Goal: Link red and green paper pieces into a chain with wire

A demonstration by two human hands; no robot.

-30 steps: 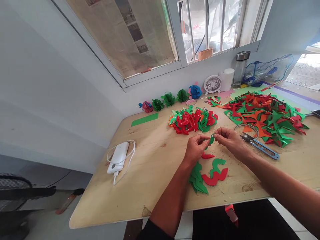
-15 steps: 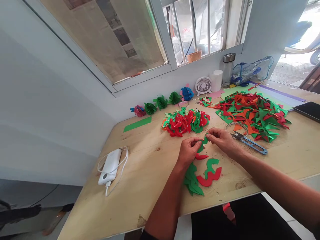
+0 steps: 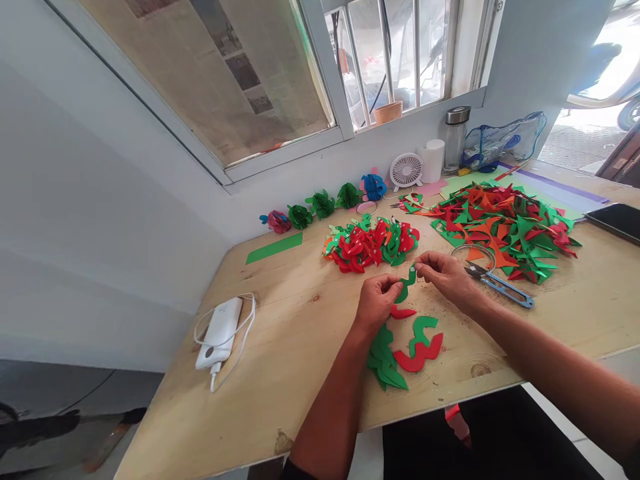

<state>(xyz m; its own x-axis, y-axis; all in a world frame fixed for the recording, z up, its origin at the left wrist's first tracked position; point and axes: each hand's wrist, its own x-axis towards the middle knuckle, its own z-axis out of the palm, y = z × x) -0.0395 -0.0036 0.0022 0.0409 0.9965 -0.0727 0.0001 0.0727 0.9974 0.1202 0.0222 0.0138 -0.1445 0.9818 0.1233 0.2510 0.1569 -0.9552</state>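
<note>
Between thumb and fingers, my left hand [image 3: 379,300] pinches a wavy green paper cutout [image 3: 406,285]. A small white patch shows at the cutout's upper end. My right hand [image 3: 443,275] is closed in a pinch right beside that end; what its fingertips hold is too small to make out. Below my hands lie a red cutout [image 3: 402,312], a green wavy cutout [image 3: 423,328] and a red wavy cutout [image 3: 421,356]. A stack of green cutouts [image 3: 385,363] rests by my left forearm. Beyond my hands is a pile of red and green cutouts with white spots [image 3: 363,247].
Blue-handled thread snips [image 3: 510,291] and a ring-shaped roll [image 3: 474,249] lie beside a large heap of paper scraps [image 3: 505,230]. A white power bank [image 3: 220,332] with cable sits left. Along the wall stand folded paper ornaments [image 3: 323,204], a small fan [image 3: 406,171] and a bottle [image 3: 457,141].
My right fingertips have shifted slightly right, off the upper end of the green cutout, and the white patch there now shows. My left hand has stayed nearly still.
</note>
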